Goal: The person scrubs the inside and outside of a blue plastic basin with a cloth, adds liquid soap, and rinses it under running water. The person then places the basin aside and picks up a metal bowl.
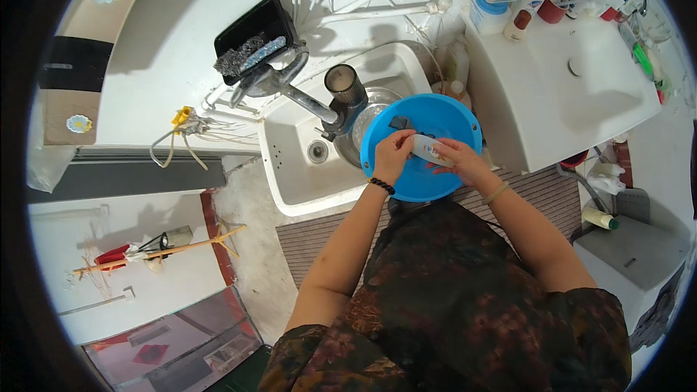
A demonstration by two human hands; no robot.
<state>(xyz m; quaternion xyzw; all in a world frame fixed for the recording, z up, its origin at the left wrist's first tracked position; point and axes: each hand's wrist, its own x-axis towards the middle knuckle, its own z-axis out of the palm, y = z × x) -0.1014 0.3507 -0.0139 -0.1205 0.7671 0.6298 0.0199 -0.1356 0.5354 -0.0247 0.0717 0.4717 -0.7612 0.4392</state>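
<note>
Both my hands hold a pale, flat oval piece point(433, 151) with a small printed picture, above a blue plastic basin point(430, 188). My left hand point(393, 157) pinches its left end, with a dark beaded bracelet at the wrist. My right hand point(460, 161) grips its right end, with a light band on that wrist. A small dark cloth-like item point(400, 122) lies inside the basin near its far side, and something else dark is partly hidden behind the oval piece. The basin overlaps the right side of a white sink point(294, 196).
A metal bowl point(375, 95) sits in the sink, partly under the basin. A stand point(310, 103) holding a black tray-like thing point(256, 32) rises over the sink. At right is a white washbasin point(550, 92) with bottles point(517, 26) on it. A striped mat point(321, 234) covers part of the floor.
</note>
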